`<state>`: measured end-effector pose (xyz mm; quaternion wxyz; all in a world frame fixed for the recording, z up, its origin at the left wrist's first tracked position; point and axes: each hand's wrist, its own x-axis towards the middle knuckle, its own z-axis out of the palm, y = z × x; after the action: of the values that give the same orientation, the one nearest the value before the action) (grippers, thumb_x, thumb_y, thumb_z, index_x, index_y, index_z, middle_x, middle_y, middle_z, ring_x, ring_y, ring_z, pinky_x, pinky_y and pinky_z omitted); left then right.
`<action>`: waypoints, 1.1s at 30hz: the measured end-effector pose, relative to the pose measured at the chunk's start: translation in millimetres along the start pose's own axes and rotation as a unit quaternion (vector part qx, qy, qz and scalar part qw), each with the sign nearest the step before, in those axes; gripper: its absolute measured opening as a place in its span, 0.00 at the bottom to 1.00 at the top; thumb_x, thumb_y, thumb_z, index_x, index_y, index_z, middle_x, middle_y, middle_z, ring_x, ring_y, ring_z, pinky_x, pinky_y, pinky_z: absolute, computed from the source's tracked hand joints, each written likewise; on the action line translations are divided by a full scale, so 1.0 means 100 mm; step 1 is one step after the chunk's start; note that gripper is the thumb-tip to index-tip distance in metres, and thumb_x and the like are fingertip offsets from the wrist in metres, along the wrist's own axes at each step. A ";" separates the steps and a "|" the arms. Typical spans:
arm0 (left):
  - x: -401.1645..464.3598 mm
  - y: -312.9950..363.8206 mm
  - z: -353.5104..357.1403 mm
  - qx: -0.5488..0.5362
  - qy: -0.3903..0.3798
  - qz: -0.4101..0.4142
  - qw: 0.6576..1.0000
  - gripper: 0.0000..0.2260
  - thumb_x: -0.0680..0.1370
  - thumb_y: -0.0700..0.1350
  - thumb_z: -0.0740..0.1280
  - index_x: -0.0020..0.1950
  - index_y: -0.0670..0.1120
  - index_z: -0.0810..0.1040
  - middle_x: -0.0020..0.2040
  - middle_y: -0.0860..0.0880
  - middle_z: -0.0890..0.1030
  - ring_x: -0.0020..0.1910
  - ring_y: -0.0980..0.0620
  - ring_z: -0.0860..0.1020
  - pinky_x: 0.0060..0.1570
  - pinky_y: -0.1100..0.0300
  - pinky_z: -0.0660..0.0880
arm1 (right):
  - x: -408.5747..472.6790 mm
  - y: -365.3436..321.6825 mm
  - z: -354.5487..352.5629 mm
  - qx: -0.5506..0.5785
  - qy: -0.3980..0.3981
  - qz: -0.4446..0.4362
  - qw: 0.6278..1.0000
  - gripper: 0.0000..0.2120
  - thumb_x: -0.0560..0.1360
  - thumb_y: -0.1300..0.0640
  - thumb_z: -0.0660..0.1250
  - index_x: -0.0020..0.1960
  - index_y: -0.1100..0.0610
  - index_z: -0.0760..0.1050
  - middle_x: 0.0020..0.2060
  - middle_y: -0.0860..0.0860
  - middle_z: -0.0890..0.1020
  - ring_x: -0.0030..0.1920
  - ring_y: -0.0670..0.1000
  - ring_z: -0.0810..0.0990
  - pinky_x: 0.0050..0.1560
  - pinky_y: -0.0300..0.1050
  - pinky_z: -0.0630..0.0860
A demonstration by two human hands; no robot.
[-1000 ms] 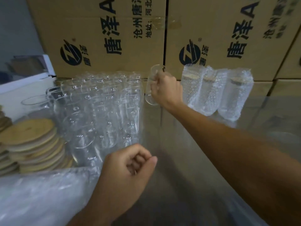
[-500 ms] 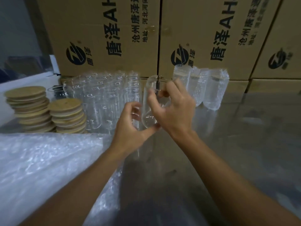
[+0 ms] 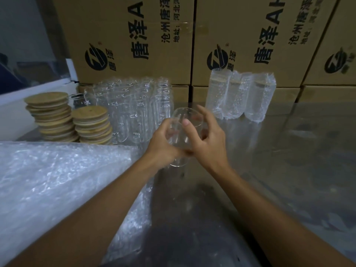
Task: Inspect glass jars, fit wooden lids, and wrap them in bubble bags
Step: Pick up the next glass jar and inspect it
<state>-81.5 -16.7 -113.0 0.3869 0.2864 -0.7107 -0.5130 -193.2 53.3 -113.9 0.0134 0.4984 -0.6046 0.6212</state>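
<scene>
Glass jar [image 3: 181, 139] up off the table [image 3: 289, 170] in our grip, left hand [image 3: 163, 145] and right hand [image 3: 210, 143] both curled round it, loose jars [image 3: 133, 110] behind it, wooden lids [image 3: 92, 126] left of those, wrapped jars [image 3: 240, 97] behind-right

The cluster of glass jars [image 3: 133, 110] stands on the table [image 3: 289, 151]: lid stacks [image 3: 77, 120] left of it, wrapped jars [image 3: 240, 97] right, cardboard boxes [image 3: 134, 35] behind, bubble bags [image 3: 57, 180] in front, and the held jar [image 3: 183, 132] in front to the right.
</scene>
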 end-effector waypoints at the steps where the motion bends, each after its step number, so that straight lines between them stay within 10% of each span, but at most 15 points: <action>1: -0.01 0.01 0.00 -0.011 -0.010 -0.003 1.000 0.37 0.55 0.40 0.82 0.57 0.62 0.73 0.58 0.52 0.79 0.60 0.62 0.76 0.53 0.54 0.81 | -0.01 0.01 0.00 -0.002 -0.012 0.005 1.000 0.35 0.72 0.29 0.61 0.73 0.46 0.70 0.60 0.42 0.81 0.45 0.46 0.75 0.53 0.59 0.80; 4: -0.03 0.02 -0.02 -0.045 -0.036 -0.013 0.998 0.39 0.59 0.32 0.80 0.64 0.58 0.73 0.60 0.51 0.78 0.62 0.57 0.77 0.49 0.43 0.83 | -0.05 0.04 -0.01 -0.004 -0.018 -0.005 1.000 0.30 0.72 0.30 0.62 0.69 0.42 0.73 0.55 0.39 0.81 0.42 0.40 0.74 0.48 0.51 0.78; 12: 0.05 -0.10 -0.03 -0.049 -0.051 0.012 0.997 0.31 0.68 0.19 0.69 0.63 0.46 0.71 0.53 0.50 0.79 0.41 0.60 0.81 0.41 0.68 0.76 | -0.15 0.01 0.01 -0.042 -0.022 -0.057 0.997 0.31 0.71 0.37 0.72 0.68 0.51 0.73 0.60 0.43 0.78 0.60 0.47 0.75 0.60 0.51 0.76; 24: 0.02 -0.12 0.01 0.016 -0.056 0.054 0.997 0.28 0.72 0.24 0.69 0.70 0.38 0.68 0.57 0.56 0.74 0.47 0.77 0.75 0.50 0.76 0.70 | -0.16 0.12 -0.02 -0.053 -0.081 -0.067 0.993 0.35 0.70 0.44 0.77 0.72 0.54 0.70 0.65 0.47 0.78 0.65 0.47 0.78 0.63 0.57 0.75; 30: 0.06 -0.12 0.02 -0.063 -0.037 -0.009 0.997 0.25 0.60 0.45 0.73 0.55 0.55 0.73 0.54 0.57 0.74 0.51 0.61 0.79 0.58 0.61 0.74 | -0.17 0.12 0.00 -0.050 -0.077 -0.063 0.994 0.34 0.69 0.46 0.80 0.70 0.54 0.70 0.61 0.46 0.79 0.62 0.46 0.79 0.62 0.52 0.77; 33: 0.04 -0.14 0.01 0.002 -0.033 0.024 0.999 0.28 0.57 0.52 0.73 0.55 0.58 0.72 0.54 0.60 0.77 0.50 0.67 0.78 0.54 0.68 0.73 | -0.19 0.08 0.03 -0.031 -0.061 -0.048 0.996 0.32 0.68 0.45 0.79 0.66 0.53 0.70 0.58 0.47 0.79 0.59 0.47 0.80 0.60 0.52 0.77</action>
<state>-84.6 -23.3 -125.4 0.3750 0.2528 -0.7307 -0.5114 -187.4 59.7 -132.6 0.0214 0.5635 -0.5982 0.5693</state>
